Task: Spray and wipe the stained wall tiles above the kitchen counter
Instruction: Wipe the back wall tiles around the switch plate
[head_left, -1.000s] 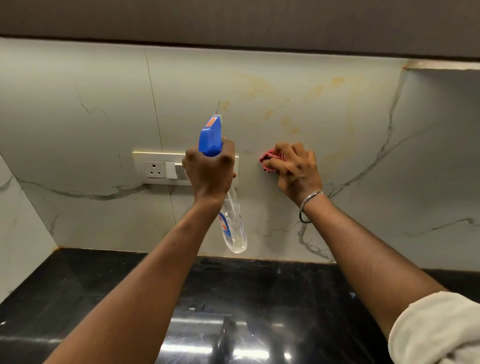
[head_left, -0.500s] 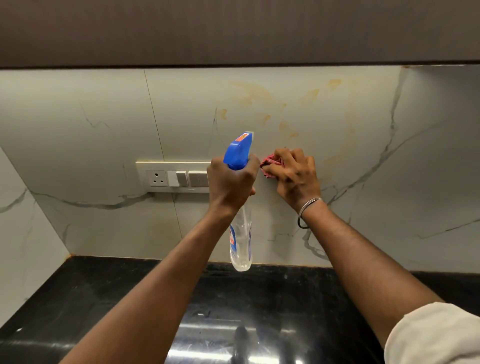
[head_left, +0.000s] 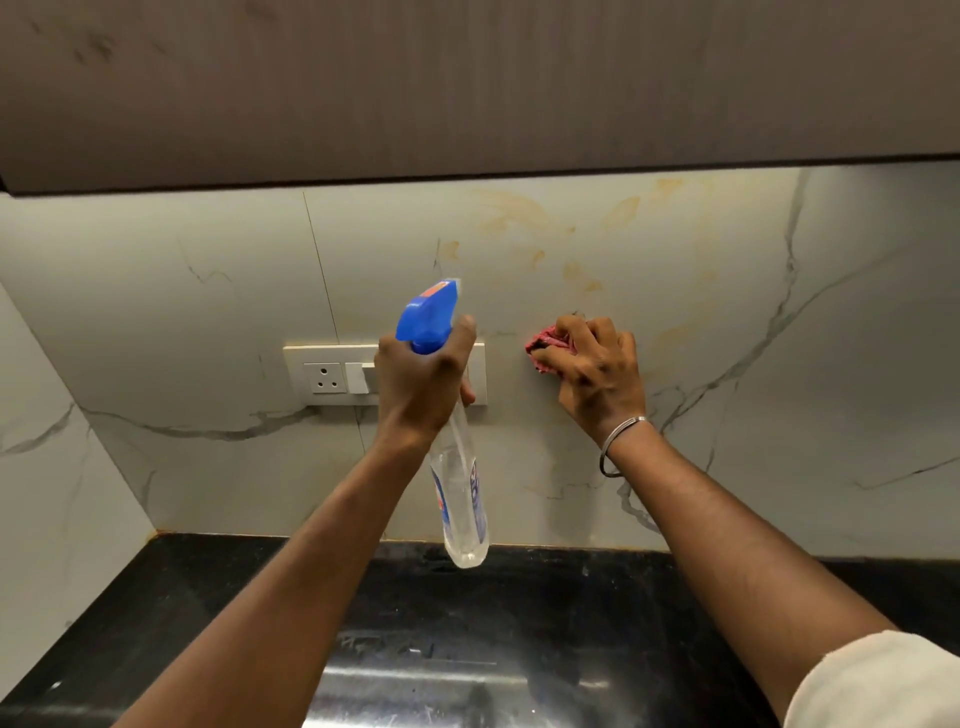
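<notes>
Upper edge: the dark overhead cabinet (head_left: 467, 88) cut across the top, its lower edge meeting the wall tiles (head_left: 727, 332) just above the topmost stains.
Lower edge: the tiles ended at the black counter (head_left: 156, 613), which was glossy and carried a band of reflected light near the front.
Left edge: a side wall (head_left: 47, 493) of the same veined tile closed the corner.
Working room: a broad run of tile lay to the right of the right hand and above both hands, up to the cabinet.
Tiles: pale, marble-look, grey-veined; a thin vertical joint (head_left: 322, 270) ran down to the switch plate.
Stains: yellow-orange smears (head_left: 514, 213) spread over the upper middle of the tile, above and right of the cloth.
Left hand (head_left: 421, 384): fingers were curled round the neck of the spray bottle (head_left: 460, 499), blue head up and pointed at the wall, clear body hanging down in front of the tile.
Right hand (head_left: 602, 369): fingers were bent over a bunched red cloth (head_left: 545, 348), pressing it to the tile below the stains; a metal bangle (head_left: 621, 441) sat on the wrist.
Obstruction: the switch plate (head_left: 324, 376), with a socket and switches, sat on the wall behind the left hand, its right end near the cloth.
</notes>
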